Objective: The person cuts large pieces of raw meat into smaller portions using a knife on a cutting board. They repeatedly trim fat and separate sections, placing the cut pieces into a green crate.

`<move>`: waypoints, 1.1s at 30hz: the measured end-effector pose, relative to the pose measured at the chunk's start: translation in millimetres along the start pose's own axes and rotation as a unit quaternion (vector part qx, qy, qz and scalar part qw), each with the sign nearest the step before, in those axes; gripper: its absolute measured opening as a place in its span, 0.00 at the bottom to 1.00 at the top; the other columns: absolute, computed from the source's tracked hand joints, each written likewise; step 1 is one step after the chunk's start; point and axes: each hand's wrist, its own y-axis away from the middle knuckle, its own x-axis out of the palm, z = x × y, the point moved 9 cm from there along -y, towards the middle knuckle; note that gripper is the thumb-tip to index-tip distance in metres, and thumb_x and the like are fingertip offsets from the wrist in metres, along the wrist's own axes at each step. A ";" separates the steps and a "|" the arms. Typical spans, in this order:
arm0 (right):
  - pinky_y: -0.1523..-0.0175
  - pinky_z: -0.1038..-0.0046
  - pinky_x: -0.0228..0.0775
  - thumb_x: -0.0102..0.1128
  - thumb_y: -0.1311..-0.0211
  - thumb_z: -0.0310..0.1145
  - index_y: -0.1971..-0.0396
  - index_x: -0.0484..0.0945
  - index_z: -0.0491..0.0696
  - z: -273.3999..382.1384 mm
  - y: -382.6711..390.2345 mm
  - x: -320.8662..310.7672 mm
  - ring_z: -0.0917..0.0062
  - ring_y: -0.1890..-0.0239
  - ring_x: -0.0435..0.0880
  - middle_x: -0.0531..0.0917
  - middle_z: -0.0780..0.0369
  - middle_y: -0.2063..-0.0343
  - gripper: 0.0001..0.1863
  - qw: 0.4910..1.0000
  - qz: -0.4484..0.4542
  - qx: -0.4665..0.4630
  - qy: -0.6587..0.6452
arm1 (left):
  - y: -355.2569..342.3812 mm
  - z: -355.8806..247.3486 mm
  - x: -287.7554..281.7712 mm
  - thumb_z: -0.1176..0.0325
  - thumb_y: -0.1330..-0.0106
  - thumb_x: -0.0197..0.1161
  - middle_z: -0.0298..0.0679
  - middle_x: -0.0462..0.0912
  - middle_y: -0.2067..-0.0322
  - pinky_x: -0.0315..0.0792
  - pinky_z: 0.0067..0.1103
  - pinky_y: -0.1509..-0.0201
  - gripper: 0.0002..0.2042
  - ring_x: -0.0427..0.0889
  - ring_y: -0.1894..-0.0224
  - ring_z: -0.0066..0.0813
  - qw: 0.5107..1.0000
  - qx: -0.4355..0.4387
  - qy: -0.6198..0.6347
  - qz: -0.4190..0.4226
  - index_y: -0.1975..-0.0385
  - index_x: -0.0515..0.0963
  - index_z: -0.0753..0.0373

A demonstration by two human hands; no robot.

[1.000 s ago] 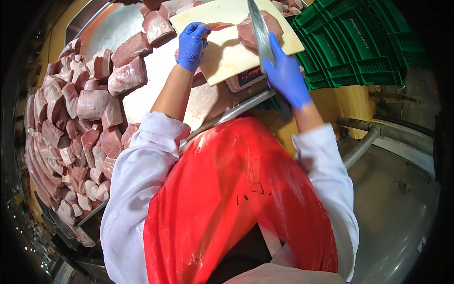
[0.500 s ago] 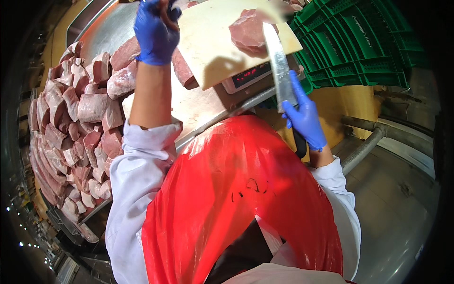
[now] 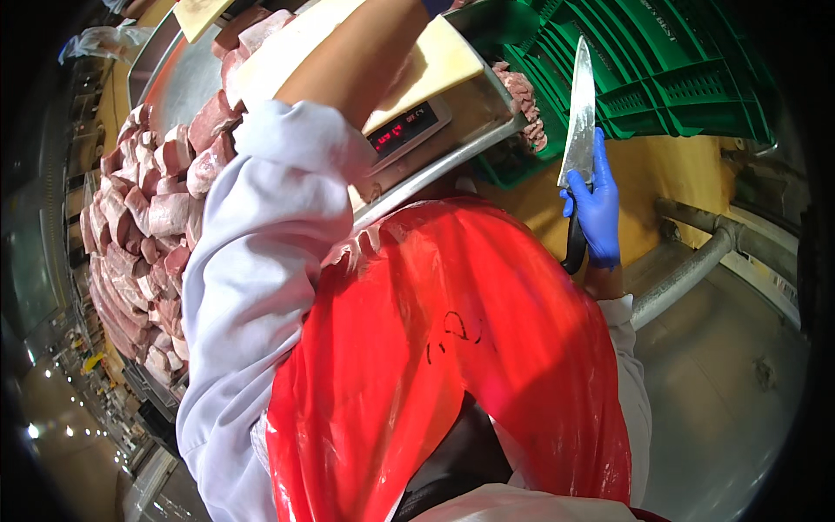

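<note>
Evidently Holding the Knife Aside, Left Arm Spanning the Board

A glossy red plastic apron point(image 3: 452, 331) is filling the near middle, with a white cloth sleeve point(image 3: 252, 235) on its left. Farther left, a heap of pale pink raw meat chunks point(image 3: 174, 213) is spreading out. At far right, slotted green plastic crates point(image 3: 644, 109) are standing. A flat cream cutting board point(image 3: 444, 65) is lying at far centre, partly hidden by the bare left forearm point(image 3: 357, 65), above a pale boxy scale point(image 3: 404, 135) showing red digits. On the right, a long steel knife point(image 3: 581, 113) is pointing away, clear of the board; the blue-gloved right hand point(image 3: 596, 204) is holding it where blade meets black handle. The blue-gloved left hand point(image 3: 437, 5) is barely showing at the far edge; I cannot tell whether it is wide, narrow or holding meat.

The step in hand seems to be left-hand handling while the blade is waiting aside. Any next cut would probably be calling for meat steadied on the board and the edge kept off that arm.
</note>
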 end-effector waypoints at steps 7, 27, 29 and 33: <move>0.78 0.85 0.70 0.56 0.32 0.22 0.36 0.62 0.43 -10.7 -52.4 -12.4 0.85 0.75 0.78 0.80 0.62 0.65 0.26 0.996 0.015 -0.034 -0.078 | 148.6 159.9 -42.8 0.49 0.30 0.56 0.43 0.82 0.56 0.74 0.28 0.54 0.23 0.80 0.57 0.32 0.803 -0.468 0.359 0.082 0.50 0.77 0.64; 0.78 0.80 0.73 0.58 0.34 0.27 0.50 0.68 0.42 84.5 -250.2 256.5 0.81 0.77 0.80 0.79 0.61 0.73 0.15 0.923 0.364 -0.056 -0.108 | 307.8 47.7 -59.1 0.60 0.27 0.57 0.43 0.77 0.71 0.72 0.28 0.56 0.14 0.75 0.67 0.30 0.783 -0.528 0.323 -0.056 0.65 0.71 0.68; 0.78 0.81 0.72 0.57 0.34 0.28 0.47 0.68 0.42 81.1 -291.7 255.6 0.82 0.78 0.79 0.79 0.63 0.75 0.18 0.920 0.367 -0.129 -0.040 | 293.2 18.0 -63.8 0.60 0.28 0.59 0.39 0.80 0.70 0.73 0.24 0.59 0.14 0.77 0.66 0.24 0.802 -0.486 0.349 0.011 0.64 0.74 0.67; 0.76 0.76 0.74 0.56 0.36 0.27 0.35 0.62 0.42 135.0 -216.2 245.9 0.79 0.81 0.79 0.81 0.60 0.75 0.30 0.910 0.337 -0.203 0.133 | 332.9 34.7 -81.9 0.61 0.29 0.61 0.38 0.81 0.69 0.74 0.22 0.60 0.12 0.79 0.66 0.24 0.745 -0.551 0.375 -0.013 0.60 0.77 0.67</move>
